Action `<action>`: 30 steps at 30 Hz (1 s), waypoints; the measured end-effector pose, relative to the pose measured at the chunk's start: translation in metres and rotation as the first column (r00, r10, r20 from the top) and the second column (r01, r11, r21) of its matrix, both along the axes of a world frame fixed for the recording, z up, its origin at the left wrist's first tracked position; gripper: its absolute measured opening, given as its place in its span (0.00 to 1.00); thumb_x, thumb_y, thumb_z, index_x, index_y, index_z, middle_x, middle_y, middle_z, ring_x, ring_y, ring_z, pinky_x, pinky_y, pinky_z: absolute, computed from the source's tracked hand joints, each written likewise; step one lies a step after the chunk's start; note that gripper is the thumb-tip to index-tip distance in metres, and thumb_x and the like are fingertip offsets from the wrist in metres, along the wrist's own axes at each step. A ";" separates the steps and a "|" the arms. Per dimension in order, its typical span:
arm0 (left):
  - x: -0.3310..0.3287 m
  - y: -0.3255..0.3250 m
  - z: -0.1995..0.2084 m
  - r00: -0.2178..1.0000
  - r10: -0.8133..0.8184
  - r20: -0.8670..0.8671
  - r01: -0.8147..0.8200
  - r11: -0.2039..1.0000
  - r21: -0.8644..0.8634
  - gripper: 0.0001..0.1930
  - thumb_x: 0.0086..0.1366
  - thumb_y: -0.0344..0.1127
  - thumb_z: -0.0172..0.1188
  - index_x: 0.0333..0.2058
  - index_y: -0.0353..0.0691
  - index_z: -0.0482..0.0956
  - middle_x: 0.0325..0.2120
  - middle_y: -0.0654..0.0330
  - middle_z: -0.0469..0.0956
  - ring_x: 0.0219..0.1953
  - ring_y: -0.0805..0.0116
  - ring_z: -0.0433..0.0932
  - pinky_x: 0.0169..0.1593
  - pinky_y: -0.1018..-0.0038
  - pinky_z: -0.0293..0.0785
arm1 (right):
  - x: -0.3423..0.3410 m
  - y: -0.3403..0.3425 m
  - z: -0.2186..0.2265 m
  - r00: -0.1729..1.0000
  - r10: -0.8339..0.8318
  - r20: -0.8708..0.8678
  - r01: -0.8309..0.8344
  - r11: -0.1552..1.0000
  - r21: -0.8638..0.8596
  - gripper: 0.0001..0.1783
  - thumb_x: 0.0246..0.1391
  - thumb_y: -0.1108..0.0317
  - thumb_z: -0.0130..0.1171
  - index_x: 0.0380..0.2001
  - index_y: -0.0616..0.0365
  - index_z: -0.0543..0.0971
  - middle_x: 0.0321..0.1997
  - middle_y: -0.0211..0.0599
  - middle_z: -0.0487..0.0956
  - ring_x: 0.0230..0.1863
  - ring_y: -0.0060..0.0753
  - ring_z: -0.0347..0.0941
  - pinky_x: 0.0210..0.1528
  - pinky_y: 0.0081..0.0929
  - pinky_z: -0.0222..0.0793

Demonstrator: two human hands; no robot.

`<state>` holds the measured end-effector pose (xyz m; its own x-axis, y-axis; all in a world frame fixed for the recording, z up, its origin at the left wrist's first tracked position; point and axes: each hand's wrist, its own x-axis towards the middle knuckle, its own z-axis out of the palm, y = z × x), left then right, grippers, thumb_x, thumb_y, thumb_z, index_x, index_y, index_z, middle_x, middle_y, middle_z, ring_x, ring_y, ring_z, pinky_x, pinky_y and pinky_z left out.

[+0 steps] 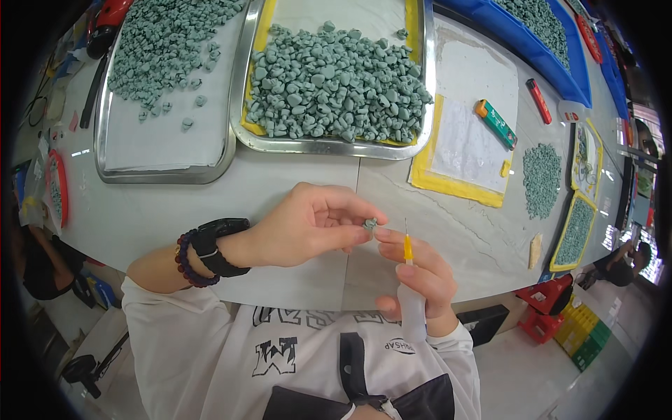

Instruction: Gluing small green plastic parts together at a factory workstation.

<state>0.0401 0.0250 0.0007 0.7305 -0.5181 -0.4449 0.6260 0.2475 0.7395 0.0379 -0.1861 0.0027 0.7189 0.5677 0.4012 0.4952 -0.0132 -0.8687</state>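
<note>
At the centre of the frame, the left hand (308,227) pinches a small green piece (369,224) between thumb and forefinger, its other fingers curled. The right hand (430,280), nearer the lower right, is closed around a translucent squeeze bottle (413,311). The bottle's long axis runs nearly upright, its yellow nozzle (408,250) and thin needle pointing toward the upper edge; the piece lies just left of the needle. Whether the right forefinger touches the piece is unclear. Above, matte, pebble-like lumps (336,84) fill a shiny metal tray (336,146) on the smooth, pale bench (308,290).
</note>
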 end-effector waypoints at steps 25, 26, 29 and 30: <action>-0.009 -0.005 0.000 0.981 0.055 0.185 -0.071 0.994 0.079 0.14 0.57 0.19 0.57 0.44 0.31 0.74 0.39 0.56 0.76 0.42 0.72 0.77 0.46 0.77 0.75 | 0.008 -0.001 0.005 0.990 -0.005 -0.137 0.004 1.000 -0.009 0.31 0.57 0.39 0.39 0.36 0.61 0.70 0.26 0.49 0.78 0.39 0.56 0.75 0.37 0.41 0.74; -0.009 -0.004 0.000 0.982 0.052 0.182 -0.067 0.994 0.080 0.14 0.57 0.19 0.57 0.44 0.31 0.74 0.39 0.56 0.76 0.41 0.72 0.77 0.45 0.77 0.75 | 0.008 -0.001 0.005 0.990 -0.006 -0.139 0.004 1.000 -0.010 0.31 0.57 0.39 0.39 0.36 0.61 0.70 0.26 0.49 0.78 0.39 0.56 0.75 0.37 0.41 0.74; -0.009 -0.004 0.000 0.982 0.043 0.182 -0.059 0.995 0.086 0.15 0.57 0.19 0.57 0.44 0.31 0.74 0.39 0.56 0.76 0.41 0.72 0.77 0.45 0.77 0.75 | 0.008 -0.001 0.006 0.992 -0.006 -0.127 0.003 1.000 -0.023 0.29 0.58 0.42 0.40 0.36 0.61 0.70 0.27 0.51 0.78 0.40 0.55 0.75 0.36 0.40 0.74; -0.009 -0.004 -0.001 0.982 0.039 0.186 -0.056 0.994 0.091 0.15 0.57 0.19 0.57 0.44 0.31 0.74 0.39 0.56 0.76 0.41 0.72 0.77 0.45 0.77 0.75 | 0.008 -0.002 0.006 0.992 -0.006 -0.128 0.003 1.000 -0.022 0.29 0.58 0.42 0.40 0.36 0.61 0.70 0.27 0.51 0.78 0.40 0.55 0.75 0.36 0.40 0.74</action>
<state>0.0307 0.0214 -0.0002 0.8270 -0.4424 -0.3469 0.4667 0.1962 0.8624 0.0459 -0.1876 0.0084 0.7660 0.5723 0.2928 0.3796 -0.0350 -0.9245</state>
